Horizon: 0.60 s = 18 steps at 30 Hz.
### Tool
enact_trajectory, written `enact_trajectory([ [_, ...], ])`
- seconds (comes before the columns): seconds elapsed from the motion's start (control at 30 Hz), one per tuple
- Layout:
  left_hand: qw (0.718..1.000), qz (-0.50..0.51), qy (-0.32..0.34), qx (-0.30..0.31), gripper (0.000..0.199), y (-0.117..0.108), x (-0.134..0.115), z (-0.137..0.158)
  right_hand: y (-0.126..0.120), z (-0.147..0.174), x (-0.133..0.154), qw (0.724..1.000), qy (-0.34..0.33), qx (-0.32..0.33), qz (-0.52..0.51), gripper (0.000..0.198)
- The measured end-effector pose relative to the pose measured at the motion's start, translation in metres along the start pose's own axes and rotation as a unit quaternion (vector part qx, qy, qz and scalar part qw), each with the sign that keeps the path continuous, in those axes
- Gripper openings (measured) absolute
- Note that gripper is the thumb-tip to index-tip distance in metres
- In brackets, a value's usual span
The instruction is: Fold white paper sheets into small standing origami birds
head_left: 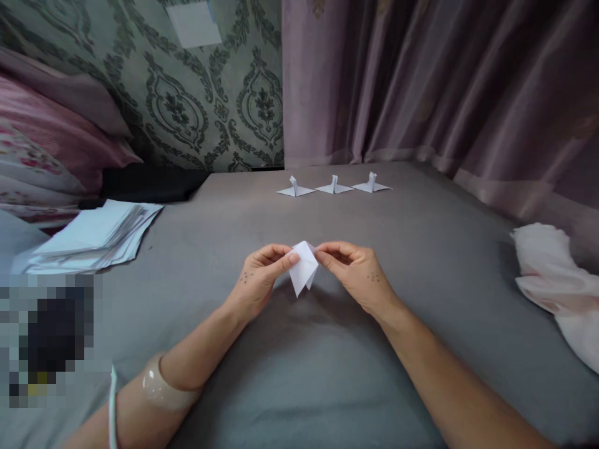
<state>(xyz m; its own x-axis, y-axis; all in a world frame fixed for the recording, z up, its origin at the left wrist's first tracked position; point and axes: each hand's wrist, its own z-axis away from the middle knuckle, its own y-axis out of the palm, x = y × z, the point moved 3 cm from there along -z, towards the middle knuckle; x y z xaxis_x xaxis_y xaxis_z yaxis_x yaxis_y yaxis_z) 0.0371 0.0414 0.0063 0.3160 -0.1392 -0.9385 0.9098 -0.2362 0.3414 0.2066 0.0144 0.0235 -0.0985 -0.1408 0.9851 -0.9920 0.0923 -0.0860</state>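
Note:
A small folded piece of white paper is held up over the grey sheet, between my two hands. Its outline is kite-like, with two points hanging down at the bottom. My left hand pinches its left edge, the thumb lying on the front face. At the upper right edge, my right hand pinches the paper between thumb and fingers. Farther back, three folded paper figures stand in a row: a left one, a middle one and a right one, each with flat side points and an upright part.
Grey fabric covers the surface. A stack of white paper lies at the left, near a black cloth. Crumpled white cloth is on the right. Purple curtains and a patterned wall stand behind.

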Motion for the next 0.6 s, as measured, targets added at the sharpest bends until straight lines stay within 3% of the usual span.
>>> enact_trajectory([
  [0.17,1.000,-0.001,-0.004,-0.027,0.020,0.002,0.002,0.002,0.003,0.003,0.001,0.999,0.024,0.024,-0.042,0.019],
  [0.37,0.996,0.003,0.041,-0.077,0.022,0.000,0.002,0.003,0.010,0.007,0.002,0.999,0.014,0.052,-0.006,0.031],
  [0.6,0.996,-0.036,0.077,-0.025,0.031,0.006,0.002,0.006,0.012,0.008,-0.006,1.000,-0.004,0.003,0.014,0.020],
])
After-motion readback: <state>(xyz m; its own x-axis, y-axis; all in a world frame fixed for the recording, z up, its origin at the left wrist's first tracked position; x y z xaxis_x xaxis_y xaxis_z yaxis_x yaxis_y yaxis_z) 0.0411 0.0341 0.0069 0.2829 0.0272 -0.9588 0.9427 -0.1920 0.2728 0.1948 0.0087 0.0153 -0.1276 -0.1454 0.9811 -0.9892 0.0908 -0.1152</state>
